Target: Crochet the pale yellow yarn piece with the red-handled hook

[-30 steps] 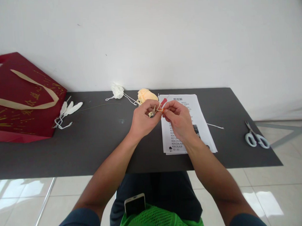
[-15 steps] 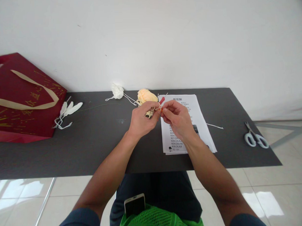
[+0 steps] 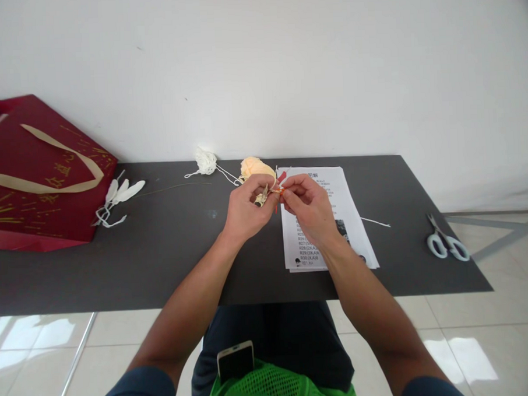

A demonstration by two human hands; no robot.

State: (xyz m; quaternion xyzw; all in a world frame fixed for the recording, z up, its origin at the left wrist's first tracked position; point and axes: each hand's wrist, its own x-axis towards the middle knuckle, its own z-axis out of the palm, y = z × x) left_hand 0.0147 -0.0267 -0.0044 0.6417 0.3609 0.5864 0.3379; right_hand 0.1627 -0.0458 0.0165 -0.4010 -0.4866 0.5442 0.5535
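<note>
My left hand (image 3: 252,207) is closed on a small piece of cream crochet work (image 3: 263,198), with strands of yarn at its fingertips. Meeting it over the edge of the printed sheets (image 3: 331,242), my right hand (image 3: 308,203) pinches something thin and orange-red (image 3: 281,191), too small to name. Fingertips of both hands almost touch. Just beyond them shows a red-handled tool with a thin metal shaft (image 3: 282,177), its lower part hidden. Behind my left hand lies a ball of peach yarn (image 3: 254,167).
A white yarn ball (image 3: 206,161) trails a strand near the wall. At left, white crocheted pieces (image 3: 124,191) lie beside a dark red gift bag (image 3: 40,190). Scissors (image 3: 446,242) rest near the table's right edge. A phone (image 3: 236,361) sits on my lap.
My fingers have shifted slightly around the crochet piece. More of the orange-red bit shows between the fingertips, with a red end now hanging below. Both arms stay in nearly the same place.
</note>
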